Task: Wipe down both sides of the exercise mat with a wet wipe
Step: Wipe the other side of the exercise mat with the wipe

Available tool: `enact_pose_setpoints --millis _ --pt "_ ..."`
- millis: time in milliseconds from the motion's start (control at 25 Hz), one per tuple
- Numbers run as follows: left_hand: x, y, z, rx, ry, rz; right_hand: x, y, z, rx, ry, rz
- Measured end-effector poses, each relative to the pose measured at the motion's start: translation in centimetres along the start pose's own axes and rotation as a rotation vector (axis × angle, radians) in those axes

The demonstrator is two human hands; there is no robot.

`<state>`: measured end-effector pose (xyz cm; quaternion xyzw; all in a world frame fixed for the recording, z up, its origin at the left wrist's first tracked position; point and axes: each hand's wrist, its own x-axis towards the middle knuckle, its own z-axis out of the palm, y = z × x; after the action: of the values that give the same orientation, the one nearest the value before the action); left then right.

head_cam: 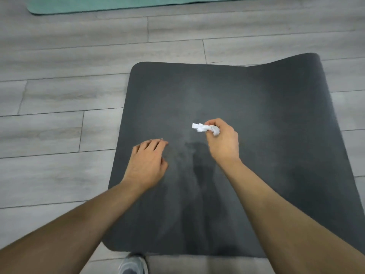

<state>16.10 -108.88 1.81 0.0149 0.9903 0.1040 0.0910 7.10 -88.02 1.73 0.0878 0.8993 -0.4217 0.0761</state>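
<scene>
Grey plank floor point(59, 99), one dark exercise mat point(266, 115) spread out, far right corner curled up.
We count one crumpled white wet wipe point(203, 127) over the mat's middle, long axis left-right, loose end pointing left; right hand point(223, 143) grip pinches its other end. Left hand point(147, 161) lies palm down on the mat, grip released. One teal mat point(98, 4) at far edge; one grey shoe point(133, 264) near us.

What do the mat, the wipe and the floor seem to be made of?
The mat looks like matte dark grey rubber or foam: its far right corner curls up softly. The wipe seems a thin white fibre sheet, crumpled where the right hand pinches it. The floor shows grey wood-grain planks with seams, perhaps laminate or vinyl.
</scene>
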Motion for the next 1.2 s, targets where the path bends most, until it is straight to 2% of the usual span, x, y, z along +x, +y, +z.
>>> enact_pose_setpoints --millis 160,400,720,960,1200 --pt "2.8 -4.1 4.5 -0.045 -0.027 -0.012 2.2 1.3 6.0 -0.067 -0.02 -0.096" --pt "10.5 -10.3 8.7 -0.021 0.024 0.013 6.9 1.0 13.1 0.02 0.051 -0.143" --pt "15.3 -14.8 13.7 0.05 0.007 0.062 12.2 2.7 17.6 0.004 0.082 -0.144" --pt "23.3 -20.0 12.9 -0.002 0.129 -0.07 19.0 -1.5 20.4 -0.026 0.075 -0.211" --pt "24.7 -21.3 13.6 -0.017 0.147 -0.101 27.1 -7.5 23.6 -0.089 0.151 -0.377"
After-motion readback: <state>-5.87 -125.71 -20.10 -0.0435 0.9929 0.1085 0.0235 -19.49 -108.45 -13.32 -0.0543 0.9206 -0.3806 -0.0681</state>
